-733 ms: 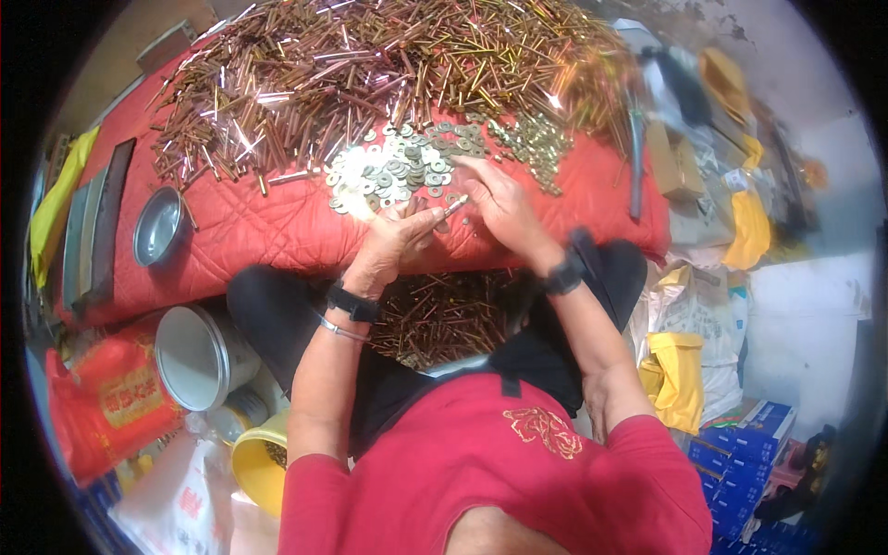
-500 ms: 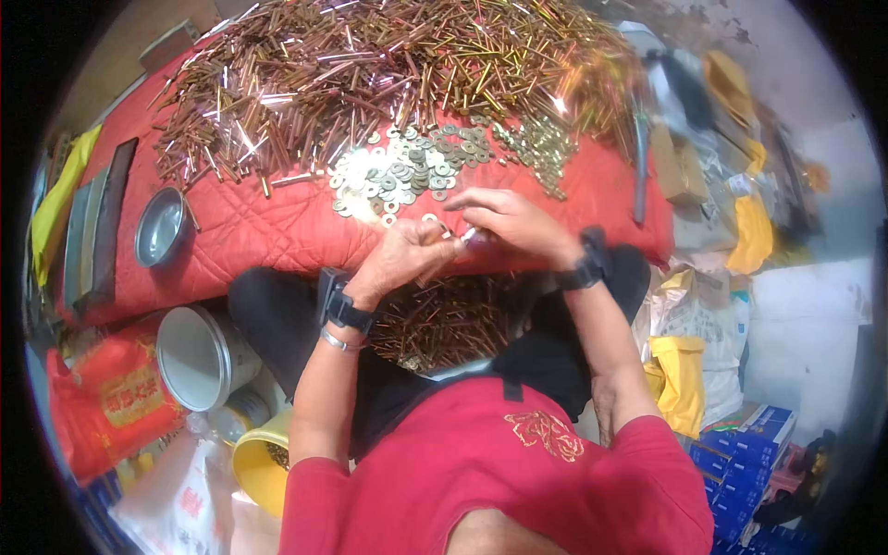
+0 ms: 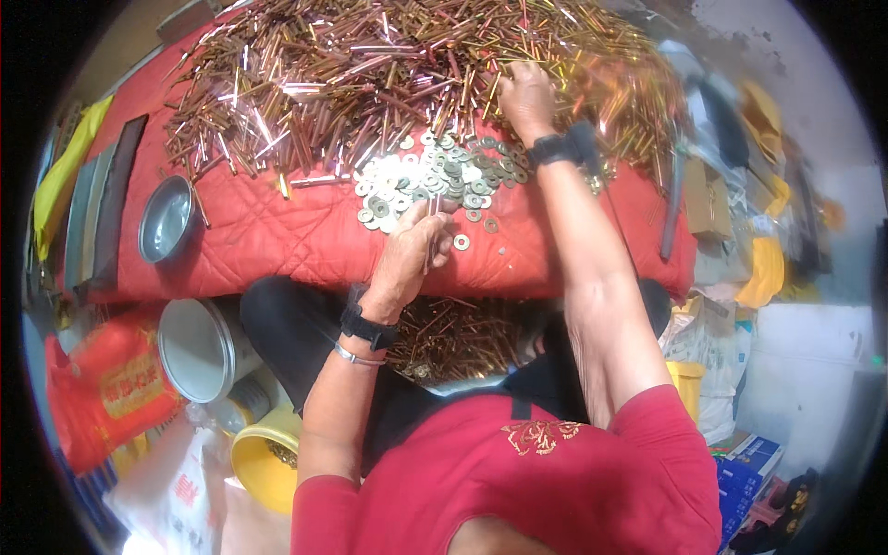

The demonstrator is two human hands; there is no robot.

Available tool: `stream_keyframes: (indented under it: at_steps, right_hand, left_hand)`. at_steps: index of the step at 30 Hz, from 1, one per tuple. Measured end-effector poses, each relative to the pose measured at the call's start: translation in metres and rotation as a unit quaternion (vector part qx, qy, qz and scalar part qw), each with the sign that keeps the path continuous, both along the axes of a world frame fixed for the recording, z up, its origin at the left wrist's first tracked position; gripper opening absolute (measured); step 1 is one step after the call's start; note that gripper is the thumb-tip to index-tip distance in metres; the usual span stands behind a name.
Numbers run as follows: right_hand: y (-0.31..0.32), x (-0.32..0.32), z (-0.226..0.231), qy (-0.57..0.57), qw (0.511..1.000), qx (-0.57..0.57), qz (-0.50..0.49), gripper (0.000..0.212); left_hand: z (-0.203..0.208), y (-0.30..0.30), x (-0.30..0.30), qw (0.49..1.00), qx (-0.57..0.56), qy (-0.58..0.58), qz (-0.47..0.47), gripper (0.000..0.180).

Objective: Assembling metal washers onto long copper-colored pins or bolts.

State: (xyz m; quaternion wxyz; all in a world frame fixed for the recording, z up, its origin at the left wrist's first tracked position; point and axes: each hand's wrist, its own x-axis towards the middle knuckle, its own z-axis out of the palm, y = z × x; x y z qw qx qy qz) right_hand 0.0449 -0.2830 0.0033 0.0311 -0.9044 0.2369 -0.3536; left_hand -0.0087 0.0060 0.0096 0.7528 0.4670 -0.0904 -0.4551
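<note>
My left hand (image 3: 413, 248) is closed around a slim metal rod (image 3: 434, 207), whose upper end stands out between thumb and fingers. It is just in front of a heap of flat round washers (image 3: 449, 176). At the far side, my right hand (image 3: 528, 100) reaches into a large pile of coppery and golden metal rods (image 3: 370, 74). Its fingers are bent down among the rods; whatever they grip is hidden. Small brass-coloured nuts (image 3: 594, 180) show beside my right forearm, which covers most of them. A single washer (image 3: 461, 242) lies apart, near my left hand.
A red quilted cloth (image 3: 268, 231) covers the work surface. On its left sits a metal bowl (image 3: 166, 220). More rods (image 3: 453, 338) lie below, between my legs. A white bucket (image 3: 196, 350) and a yellow bucket (image 3: 268, 462) stand at left; a dark bar (image 3: 673, 203) lies at right.
My hands have come apart. The right one has moved forward into the rod pile, while the left stays near the washers, now upright with the rod in it.
</note>
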Motion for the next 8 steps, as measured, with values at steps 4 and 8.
stream_keyframes:
  at_steps: [4,8]
  right_hand:
    - [0.010,-0.016,0.012,-0.105,0.984,0.076,0.124,0.010]
    - [0.045,-0.073,0.047,-0.114,0.939,0.280,0.165,0.016]
  left_hand:
    - [-0.006,0.007,0.005,0.999,-0.019,-0.005,0.033,0.029]
    - [-0.012,0.005,0.007,0.998,-0.045,-0.001,0.052,0.038]
